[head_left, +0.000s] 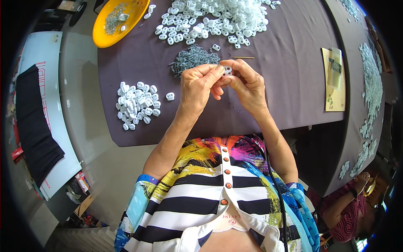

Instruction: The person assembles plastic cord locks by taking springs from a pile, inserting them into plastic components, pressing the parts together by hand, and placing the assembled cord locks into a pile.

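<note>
Above the dark tabletop, my two hands meet at a small white plastic two-hole cord lock [227, 71]. My right hand [248, 85] pinches it between thumb and fingers. The thumb and fingertips of my left hand [196, 85] close together at its left edge; anything smaller between them is hidden. Just beyond my left hand lies a heap of small grey springs [194, 59]. A single cord lock [215, 47] rests at that heap's far right edge. Nearer on the left is a pile of white cord locks [136, 105], with one [170, 96] lying apart.
A large heap of white pieces [218, 19] covers the far table. A yellow dish [103, 35] holds tiny metal parts at far left. A thin brown stick [243, 57] lies beyond my right hand. Rightward are a tan envelope [334, 103], another table with piles [369, 96], and another person [346, 214].
</note>
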Demonstrator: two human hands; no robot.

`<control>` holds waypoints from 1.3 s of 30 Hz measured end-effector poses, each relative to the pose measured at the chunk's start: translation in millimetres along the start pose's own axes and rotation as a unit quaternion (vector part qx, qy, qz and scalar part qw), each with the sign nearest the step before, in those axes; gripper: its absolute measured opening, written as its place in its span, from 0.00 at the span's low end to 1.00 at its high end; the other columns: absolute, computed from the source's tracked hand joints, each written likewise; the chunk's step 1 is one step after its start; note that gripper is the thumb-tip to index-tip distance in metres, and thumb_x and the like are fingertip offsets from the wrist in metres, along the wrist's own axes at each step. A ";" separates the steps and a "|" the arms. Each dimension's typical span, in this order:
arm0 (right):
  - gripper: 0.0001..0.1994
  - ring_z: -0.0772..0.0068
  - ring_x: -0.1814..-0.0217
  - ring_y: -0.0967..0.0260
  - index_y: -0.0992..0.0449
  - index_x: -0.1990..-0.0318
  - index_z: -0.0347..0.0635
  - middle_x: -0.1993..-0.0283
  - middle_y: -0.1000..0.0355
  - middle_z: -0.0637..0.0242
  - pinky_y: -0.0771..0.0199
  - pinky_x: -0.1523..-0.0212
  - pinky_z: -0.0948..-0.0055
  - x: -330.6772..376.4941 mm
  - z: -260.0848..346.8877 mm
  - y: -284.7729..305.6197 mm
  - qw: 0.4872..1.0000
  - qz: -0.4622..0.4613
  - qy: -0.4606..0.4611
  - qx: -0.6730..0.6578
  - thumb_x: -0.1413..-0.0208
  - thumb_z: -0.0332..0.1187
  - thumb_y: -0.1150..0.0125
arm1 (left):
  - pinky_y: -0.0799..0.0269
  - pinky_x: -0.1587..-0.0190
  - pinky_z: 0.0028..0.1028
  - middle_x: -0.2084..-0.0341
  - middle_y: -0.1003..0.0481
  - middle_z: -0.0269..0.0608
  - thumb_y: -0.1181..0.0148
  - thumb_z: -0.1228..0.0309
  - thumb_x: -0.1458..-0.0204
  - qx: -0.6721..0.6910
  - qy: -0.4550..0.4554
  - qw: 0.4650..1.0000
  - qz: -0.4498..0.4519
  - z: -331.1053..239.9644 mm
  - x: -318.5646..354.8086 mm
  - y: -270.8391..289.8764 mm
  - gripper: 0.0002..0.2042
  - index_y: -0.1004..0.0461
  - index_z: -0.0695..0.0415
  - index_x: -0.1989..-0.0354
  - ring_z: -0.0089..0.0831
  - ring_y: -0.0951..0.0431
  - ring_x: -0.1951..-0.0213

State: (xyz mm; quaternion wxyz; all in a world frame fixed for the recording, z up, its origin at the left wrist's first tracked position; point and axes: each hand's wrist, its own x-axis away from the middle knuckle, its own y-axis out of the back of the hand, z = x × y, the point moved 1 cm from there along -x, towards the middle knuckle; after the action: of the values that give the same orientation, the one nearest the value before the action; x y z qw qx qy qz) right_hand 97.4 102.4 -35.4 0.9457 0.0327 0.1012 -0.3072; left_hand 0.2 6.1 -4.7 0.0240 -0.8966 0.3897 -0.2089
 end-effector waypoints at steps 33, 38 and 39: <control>0.10 0.81 0.72 0.30 0.26 0.61 0.33 0.69 0.30 0.68 0.32 0.70 0.84 1.0 -0.5 8.0 0.998 -0.006 0.026 0.054 0.53 0.21 0.41 | 0.34 0.85 0.17 0.82 0.26 0.38 0.47 0.69 0.47 -0.028 -0.056 0.998 -0.018 3.1 9.9 -12.9 0.11 0.25 0.67 0.68 0.18 0.30 0.85; 0.10 0.81 0.72 0.32 0.26 0.62 0.35 0.70 0.31 0.66 0.33 0.71 0.83 -0.1 7.8 6.7 0.996 -0.009 0.037 0.086 0.55 0.22 0.40 | 0.32 0.83 0.18 0.80 0.26 0.39 0.48 0.71 0.47 -0.015 -0.063 0.997 -0.037 8.5 9.8 -14.3 0.10 0.26 0.67 0.68 0.19 0.30 0.85; 0.10 0.81 0.72 0.32 0.26 0.62 0.35 0.70 0.31 0.66 0.33 0.71 0.83 -0.4 6.6 7.0 0.996 -0.009 0.036 0.086 0.55 0.22 0.40 | 0.32 0.83 0.18 0.80 0.26 0.39 0.48 0.71 0.47 -0.015 -0.062 0.997 -0.038 9.4 9.7 -14.4 0.10 0.26 0.67 0.68 0.19 0.30 0.85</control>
State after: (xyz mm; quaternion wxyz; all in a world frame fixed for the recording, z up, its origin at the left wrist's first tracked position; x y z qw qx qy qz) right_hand 102.3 107.5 -28.9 0.9324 0.1240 0.1088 -0.3214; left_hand 19.6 8.1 -6.8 0.0268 -0.9224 0.3559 -0.1475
